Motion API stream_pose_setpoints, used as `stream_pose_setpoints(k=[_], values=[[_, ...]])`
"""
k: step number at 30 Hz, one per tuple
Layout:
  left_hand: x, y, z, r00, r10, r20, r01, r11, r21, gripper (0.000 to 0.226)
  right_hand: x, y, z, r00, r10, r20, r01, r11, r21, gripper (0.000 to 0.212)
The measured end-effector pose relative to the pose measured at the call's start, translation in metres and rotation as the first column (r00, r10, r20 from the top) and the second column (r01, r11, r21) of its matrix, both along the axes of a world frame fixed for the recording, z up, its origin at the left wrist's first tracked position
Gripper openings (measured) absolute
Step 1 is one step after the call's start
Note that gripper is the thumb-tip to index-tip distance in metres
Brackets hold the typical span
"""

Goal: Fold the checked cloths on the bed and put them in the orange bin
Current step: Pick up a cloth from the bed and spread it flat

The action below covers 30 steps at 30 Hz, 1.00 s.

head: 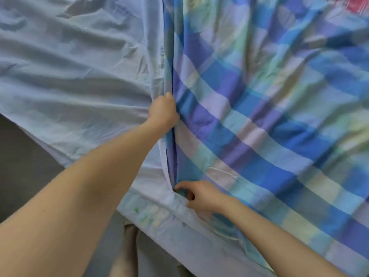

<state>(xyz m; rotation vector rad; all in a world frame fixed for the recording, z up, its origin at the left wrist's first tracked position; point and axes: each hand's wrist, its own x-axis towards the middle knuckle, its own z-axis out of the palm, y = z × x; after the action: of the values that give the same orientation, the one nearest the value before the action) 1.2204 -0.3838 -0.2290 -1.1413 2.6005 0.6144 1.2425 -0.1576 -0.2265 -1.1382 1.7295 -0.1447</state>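
Observation:
A large checked cloth in blue, purple, pale green and white squares lies spread over the right part of the bed. Its left edge runs as a straight fold down the middle of the view. My left hand grips that folded edge partway up, fingers curled round it. My right hand pinches the same edge at its near corner, close to the bed's front edge. The orange bin is not in view.
A pale blue sheet, wrinkled, covers the left part of the bed. The bed's front edge runs diagonally across the lower view. Grey floor shows at the lower left. Something red lies at the far right corner.

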Motion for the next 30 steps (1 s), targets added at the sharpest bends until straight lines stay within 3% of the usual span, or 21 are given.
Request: stream_pose_setpoints(k=[5,9,11,13,16,17,18,21,23,26,30], values=[[-0.007,-0.038,-0.002,0.987,0.158,-0.02,-0.154,0.979,0.134,0.048,0.01,-0.007,0.001,0.995,0.022,-0.1,-0.024,0.999,-0.024,0.051],[-0.004,-0.056,0.005,0.968,0.246,-0.045,-0.209,0.898,0.388,0.005,0.019,-0.008,0.002,0.98,-0.002,-0.2,0.002,1.0,0.001,0.04],[-0.001,-0.059,0.006,0.923,0.376,-0.084,-0.274,0.794,0.542,0.021,0.022,-0.006,0.001,0.975,-0.021,-0.222,0.026,0.999,0.021,0.027],[0.004,-0.064,0.006,0.818,0.569,-0.083,-0.351,0.609,0.711,0.024,0.027,-0.005,0.002,0.97,-0.033,-0.241,0.044,0.998,0.04,0.018],[0.016,-0.067,0.01,0.665,0.746,0.039,-0.345,0.26,0.902,0.019,0.034,-0.001,0.007,0.98,-0.085,-0.18,0.1,0.992,0.075,0.027],[0.021,-0.067,0.01,0.66,0.749,0.054,-0.339,0.233,0.912,0.02,0.036,0.001,0.011,0.983,-0.106,-0.151,0.119,0.989,0.082,0.03],[0.026,-0.065,0.011,0.681,0.732,0.034,-0.336,0.27,0.902,0.021,0.037,0.003,0.013,0.984,-0.124,-0.126,0.136,0.987,0.086,0.032],[0.033,-0.058,0.003,0.861,0.491,-0.131,-0.286,0.681,0.674,0.015,0.037,0.01,0.022,0.976,-0.202,-0.079,0.207,0.976,0.061,0.031],[0.03,-0.054,-0.002,0.951,0.264,-0.163,-0.168,0.88,0.443,0.006,0.035,0.012,0.028,0.971,-0.229,-0.063,0.232,0.972,0.048,0.028],[0.016,-0.05,-0.002,0.995,0.057,-0.079,-0.039,0.975,0.22,0.025,0.035,0.011,0.03,0.973,-0.217,-0.077,0.219,0.975,0.023,0.03],[0.0,-0.05,-0.004,1.0,-0.005,0.013,0.004,0.989,0.146,0.032,0.036,0.009,0.021,0.975,-0.204,-0.086,0.207,0.978,0.036,0.033]])
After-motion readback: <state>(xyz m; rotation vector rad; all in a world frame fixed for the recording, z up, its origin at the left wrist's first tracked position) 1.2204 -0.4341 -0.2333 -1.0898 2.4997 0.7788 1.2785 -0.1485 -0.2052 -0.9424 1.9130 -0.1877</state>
